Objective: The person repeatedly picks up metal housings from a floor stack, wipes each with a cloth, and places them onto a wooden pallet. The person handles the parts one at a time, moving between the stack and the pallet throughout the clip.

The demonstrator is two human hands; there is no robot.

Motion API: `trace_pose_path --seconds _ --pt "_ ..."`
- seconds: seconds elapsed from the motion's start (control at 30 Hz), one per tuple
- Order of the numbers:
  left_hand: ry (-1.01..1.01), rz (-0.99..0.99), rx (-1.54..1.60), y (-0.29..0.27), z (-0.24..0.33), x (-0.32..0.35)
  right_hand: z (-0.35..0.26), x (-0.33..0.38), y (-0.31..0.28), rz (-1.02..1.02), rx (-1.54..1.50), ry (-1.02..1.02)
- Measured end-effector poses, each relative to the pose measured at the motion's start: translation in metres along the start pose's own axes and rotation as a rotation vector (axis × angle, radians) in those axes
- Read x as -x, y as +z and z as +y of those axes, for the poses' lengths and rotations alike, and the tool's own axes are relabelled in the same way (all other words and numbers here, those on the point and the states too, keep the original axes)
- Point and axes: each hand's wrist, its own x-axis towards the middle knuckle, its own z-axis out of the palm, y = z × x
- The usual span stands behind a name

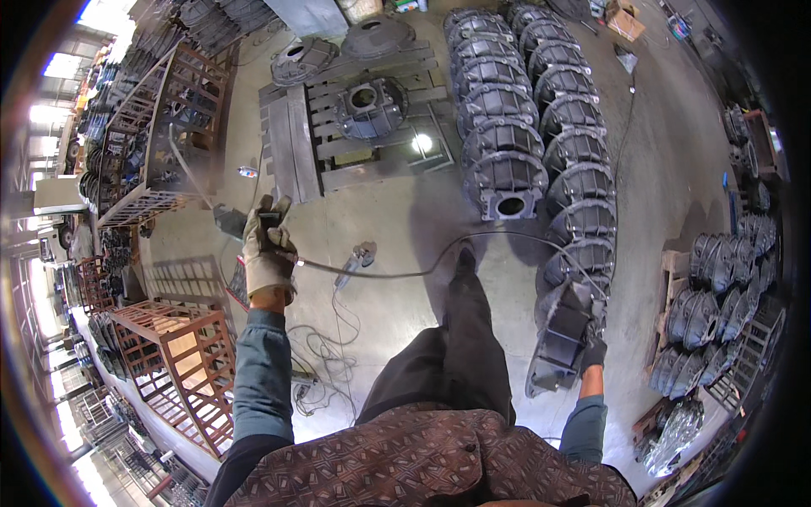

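My left hand [270,249], in a light work glove, is raised at the left with its fingers closed around a small dark hand tool [270,219]. Most of that tool is hidden by the glove. A dark hose [405,275] with a bright fitting runs from beside this hand across to the right. My right hand [594,353], in a dark glove, is closed on the edge of a grey cast-metal housing [562,334]. The housing is tilted on its side at the near end of a row of similar housings [583,182]. The fingertips there are partly hidden.
Ahead, a slatted pallet [363,173] carries a round housing [370,108]. A second row of housings [498,110] stands beside it. A grinder-like power tool [351,266] and tangled cables [325,359] lie on the floor. Brown metal crates [173,363] stand left; stacked castings [705,308] stand right.
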Motion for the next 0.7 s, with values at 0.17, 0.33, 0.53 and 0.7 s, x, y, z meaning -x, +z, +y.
trace_pose_path --seconds 0.17,0.33,0.53,0.7 --pt "0.101 0.227 -0.165 0.016 0.033 -0.017 -0.124 -0.072 0.121 -0.237 0.444 -0.636" --pt "0.008 0.418 0.006 -0.028 0.056 -0.042 -0.268 -0.045 0.287 -0.51 0.365 -0.437" --pt "-0.025 0.334 0.046 -0.084 0.042 -0.127 -0.347 -0.071 0.47 -0.565 0.754 -0.808" --pt "-0.188 0.443 0.037 -0.093 0.043 -0.178 -0.408 -0.111 0.65 -0.838 1.116 -0.769"
